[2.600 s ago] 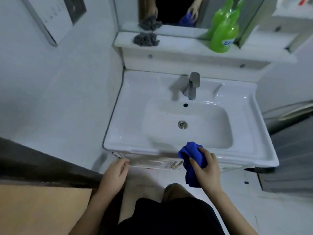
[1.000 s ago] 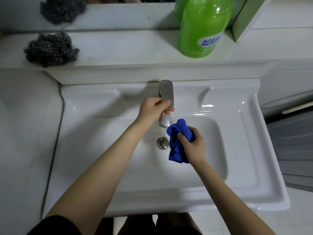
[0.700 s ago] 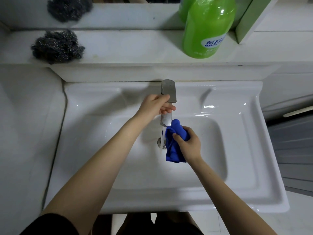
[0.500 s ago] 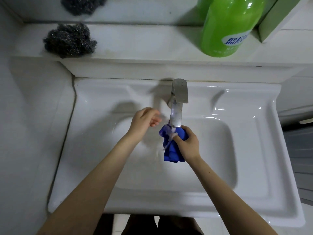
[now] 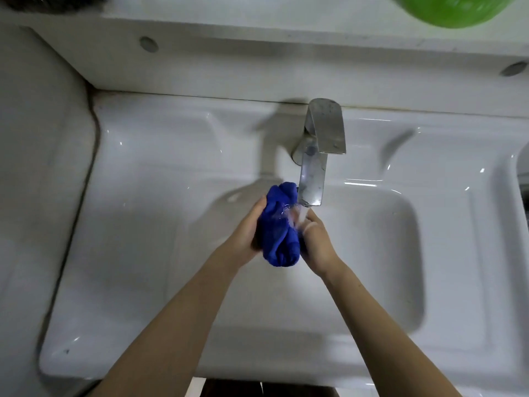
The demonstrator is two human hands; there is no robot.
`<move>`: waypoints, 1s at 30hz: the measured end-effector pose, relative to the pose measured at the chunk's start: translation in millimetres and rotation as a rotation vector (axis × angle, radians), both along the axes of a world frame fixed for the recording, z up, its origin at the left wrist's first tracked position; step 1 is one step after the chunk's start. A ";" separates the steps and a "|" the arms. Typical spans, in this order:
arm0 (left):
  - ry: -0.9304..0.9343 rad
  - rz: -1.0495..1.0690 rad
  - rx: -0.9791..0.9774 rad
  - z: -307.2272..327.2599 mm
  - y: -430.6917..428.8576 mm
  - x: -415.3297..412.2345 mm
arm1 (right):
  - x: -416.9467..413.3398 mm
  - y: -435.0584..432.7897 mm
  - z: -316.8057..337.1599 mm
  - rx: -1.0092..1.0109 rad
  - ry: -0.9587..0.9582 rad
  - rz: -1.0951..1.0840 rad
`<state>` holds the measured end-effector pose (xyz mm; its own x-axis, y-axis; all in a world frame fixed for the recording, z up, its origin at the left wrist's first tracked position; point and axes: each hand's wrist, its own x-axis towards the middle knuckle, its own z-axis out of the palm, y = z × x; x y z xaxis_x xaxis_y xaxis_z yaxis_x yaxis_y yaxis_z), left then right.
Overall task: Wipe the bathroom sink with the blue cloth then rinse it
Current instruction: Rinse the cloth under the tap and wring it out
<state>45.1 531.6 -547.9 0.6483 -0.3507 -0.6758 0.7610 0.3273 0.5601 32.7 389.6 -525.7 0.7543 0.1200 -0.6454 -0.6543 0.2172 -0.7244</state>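
Reaches in over the near rim of the sink (image 5: 137,282) with both bare forearms. Clamps left hand (image 5: 243,237) and right hand (image 5: 316,243) on either side of the blue cloth (image 5: 279,227), left fingers hidden behind it, right fingertips blurred by water (image 5: 302,216). Holds it bunched into a dark, wet wad over the basin's middle, just under the tap (image 5: 322,144). Shows, on the shelf (image 5: 257,12) beyond, only the cut-off base of a green bottle (image 5: 452,10).

we have one head camera; it looks steeply down, close over the sink (image 5: 148,167), facing the back ledge (image 5: 257,64).
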 end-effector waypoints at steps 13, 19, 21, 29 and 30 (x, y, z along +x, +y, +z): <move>-0.216 -0.029 0.311 37.8 12.1 -16.1 | -0.3 -11.8 5.7 0.036 0.259 0.045; -0.139 -0.068 0.372 15.8 31.6 -13.0 | -0.4 -24.7 14.1 -0.041 0.035 -0.067; -0.004 -0.041 0.414 11.2 27.5 -12.9 | -2.0 -25.3 21.4 -0.220 -0.102 0.088; -0.253 -0.136 0.414 14.5 13.9 -8.5 | -3.6 -15.5 38.4 -0.220 -0.176 0.233; -0.293 -0.154 0.408 14.5 15.9 -8.9 | -3.0 -17.1 37.9 -0.165 -0.155 0.209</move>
<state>36.2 547.5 -533.4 0.7922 -0.2032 -0.5754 0.5754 -0.0653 0.8153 29.7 372.5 -487.7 0.8155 0.1860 -0.5481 -0.5513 -0.0387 -0.8334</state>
